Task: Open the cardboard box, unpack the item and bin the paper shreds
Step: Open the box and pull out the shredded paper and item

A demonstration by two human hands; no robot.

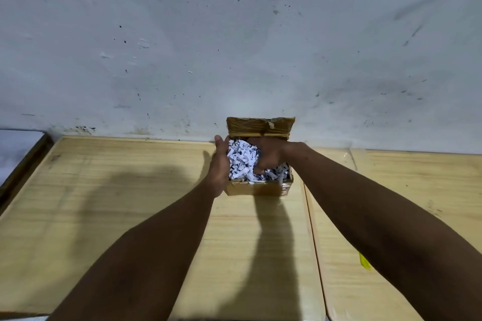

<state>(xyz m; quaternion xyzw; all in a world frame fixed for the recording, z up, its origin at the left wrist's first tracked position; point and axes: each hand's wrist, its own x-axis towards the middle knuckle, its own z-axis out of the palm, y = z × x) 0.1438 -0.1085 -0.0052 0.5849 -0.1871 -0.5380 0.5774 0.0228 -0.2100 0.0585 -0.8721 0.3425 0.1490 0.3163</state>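
A small cardboard box (257, 188) stands open on the wooden table, its taped lid (260, 126) flipped up against the wall. White and dark paper shreds (241, 161) fill it to the rim. My left hand (220, 161) presses flat against the box's left side, fingers reaching its far corner. My right hand (268, 155) is down inside the box, fingers dug into the shreds. What the fingers hold, and any item under the shreds, is hidden.
The box sits at the back edge of a light wooden table (130, 203), close to a grey stained wall (234, 47). A second wooden table (391, 216) adjoins on the right, with a yellow scrap (364, 261) on it. A dark-edged surface (20, 154) is at far left.
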